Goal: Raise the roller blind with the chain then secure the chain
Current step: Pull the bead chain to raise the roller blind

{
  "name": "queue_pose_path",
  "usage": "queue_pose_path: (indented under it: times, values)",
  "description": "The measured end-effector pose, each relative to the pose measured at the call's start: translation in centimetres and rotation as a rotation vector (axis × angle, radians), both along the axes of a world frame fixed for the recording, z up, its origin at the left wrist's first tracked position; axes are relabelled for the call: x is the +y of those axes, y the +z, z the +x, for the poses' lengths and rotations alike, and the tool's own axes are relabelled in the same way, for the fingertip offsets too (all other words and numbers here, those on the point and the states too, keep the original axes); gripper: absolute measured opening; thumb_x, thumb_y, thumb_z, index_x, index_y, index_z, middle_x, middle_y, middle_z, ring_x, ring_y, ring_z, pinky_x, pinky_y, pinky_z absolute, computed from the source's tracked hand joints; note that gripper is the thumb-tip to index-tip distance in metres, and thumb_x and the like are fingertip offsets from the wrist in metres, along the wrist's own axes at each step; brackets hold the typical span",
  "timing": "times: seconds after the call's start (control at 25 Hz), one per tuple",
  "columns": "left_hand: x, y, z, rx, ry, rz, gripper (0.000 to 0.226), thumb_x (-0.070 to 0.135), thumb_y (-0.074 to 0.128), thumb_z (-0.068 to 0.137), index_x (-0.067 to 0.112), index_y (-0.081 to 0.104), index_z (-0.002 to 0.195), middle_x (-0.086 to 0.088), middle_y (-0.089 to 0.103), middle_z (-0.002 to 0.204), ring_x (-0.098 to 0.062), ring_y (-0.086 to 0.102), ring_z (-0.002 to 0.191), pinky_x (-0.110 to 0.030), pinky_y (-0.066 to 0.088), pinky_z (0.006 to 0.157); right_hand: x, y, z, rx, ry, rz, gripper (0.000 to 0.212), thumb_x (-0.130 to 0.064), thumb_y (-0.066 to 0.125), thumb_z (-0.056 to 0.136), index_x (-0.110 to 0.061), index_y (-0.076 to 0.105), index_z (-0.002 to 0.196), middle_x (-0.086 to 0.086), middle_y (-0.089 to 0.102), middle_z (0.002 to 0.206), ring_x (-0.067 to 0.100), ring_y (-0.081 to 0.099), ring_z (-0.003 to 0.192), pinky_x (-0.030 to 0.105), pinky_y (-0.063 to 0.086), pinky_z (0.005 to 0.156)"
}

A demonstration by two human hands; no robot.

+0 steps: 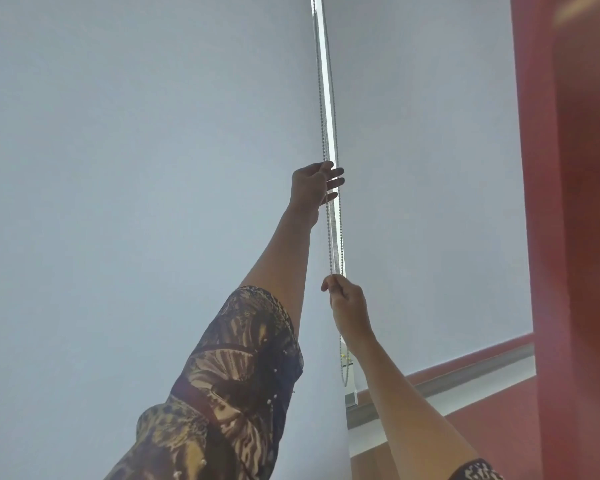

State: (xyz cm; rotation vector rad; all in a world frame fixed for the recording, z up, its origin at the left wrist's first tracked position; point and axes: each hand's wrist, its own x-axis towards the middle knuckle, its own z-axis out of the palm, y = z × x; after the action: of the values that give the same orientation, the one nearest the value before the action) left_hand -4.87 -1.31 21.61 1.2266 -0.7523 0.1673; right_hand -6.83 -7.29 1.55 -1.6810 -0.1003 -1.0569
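Observation:
Two pale grey roller blinds hang side by side: a wide left blind [136, 168] and a right blind [430, 168]. In the bright gap between them runs a beaded chain [321, 98], two strands from the top of the view downward. My left hand [312, 187] is stretched up high, fingers partly spread, with the left strand running across its palm. Lower down, my right hand [347, 306] is pinched shut on the chain. The chain's bottom loop [344, 374] hangs behind my right forearm.
A red wall pillar [575, 237] fills the right side. The right blind's grey bottom bar [465, 379] slants above a red sill area. The left blind's bottom bar end [351, 400] shows near my right forearm.

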Motion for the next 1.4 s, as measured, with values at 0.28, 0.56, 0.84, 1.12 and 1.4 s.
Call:
queue_pose_path:
  times: [0.28, 0.56, 0.84, 1.12, 1.4]
  values:
    - [0.0, 0.2, 1.5, 0.033, 0.006, -0.035, 0.028, 0.016, 0.052, 0.100, 0.001, 0.060, 0.122, -0.007, 0.070, 0.104, -0.017, 0.069, 0.084, -0.030, 0.056, 0.077, 0.1, -5.5, 2.0, 0.103, -0.042, -0.087, 0.026, -0.017, 0.044, 0.099, -0.019, 0.058, 0.076, 0.005, 0.033, 0.052, 0.008, 0.028, 0.043, 0.024, 0.031, 0.050]
    - [0.6, 0.7, 3.2, 0.041, 0.019, -0.036, 0.029, 0.016, 0.054, 0.099, 0.001, 0.061, 0.122, -0.003, 0.071, 0.097, -0.014, 0.070, 0.082, -0.038, 0.057, 0.089, 0.9, -11.8, 2.5, 0.235, -0.035, -0.093, 0.027, -0.017, 0.044, 0.098, -0.022, 0.053, 0.074, 0.005, 0.033, 0.053, 0.010, 0.031, 0.048, 0.028, 0.032, 0.053]
    - [0.6, 0.8, 3.3, 0.021, 0.024, -0.091, 0.021, 0.014, 0.050, 0.100, 0.004, 0.067, 0.107, -0.002, 0.062, 0.076, -0.015, 0.062, 0.065, -0.034, 0.058, 0.080, 1.5, -12.7, 2.6, 0.269, -0.033, -0.106, 0.029, -0.014, 0.044, 0.098, -0.018, 0.053, 0.071, -0.003, 0.028, 0.049, 0.010, 0.025, 0.048, 0.025, 0.023, 0.049]
    - [0.5, -1.9, 2.5, -0.136, 0.225, -0.019, 0.033, -0.005, 0.032, 0.070, 0.014, 0.059, 0.069, 0.003, 0.046, 0.057, -0.015, 0.041, 0.051, -0.036, 0.055, 0.079, 0.4, -13.5, 3.0, 0.408, -0.029, -0.200, 0.035, -0.022, 0.044, 0.099, -0.032, 0.052, 0.066, -0.002, 0.041, 0.051, 0.011, 0.041, 0.052, 0.031, 0.037, 0.059]
    - [2.0, -3.7, 1.7, -0.211, 0.350, 0.013, 0.027, -0.004, 0.033, 0.070, 0.009, 0.057, 0.073, -0.003, 0.046, 0.068, -0.018, 0.038, 0.057, -0.039, 0.058, 0.082, -2.2, -8.2, 1.6, 0.628, 0.166, -0.135, 0.014, -0.029, 0.052, 0.096, -0.027, 0.066, 0.099, 0.003, 0.072, 0.079, 0.012, 0.066, 0.063, 0.025, 0.053, 0.061]
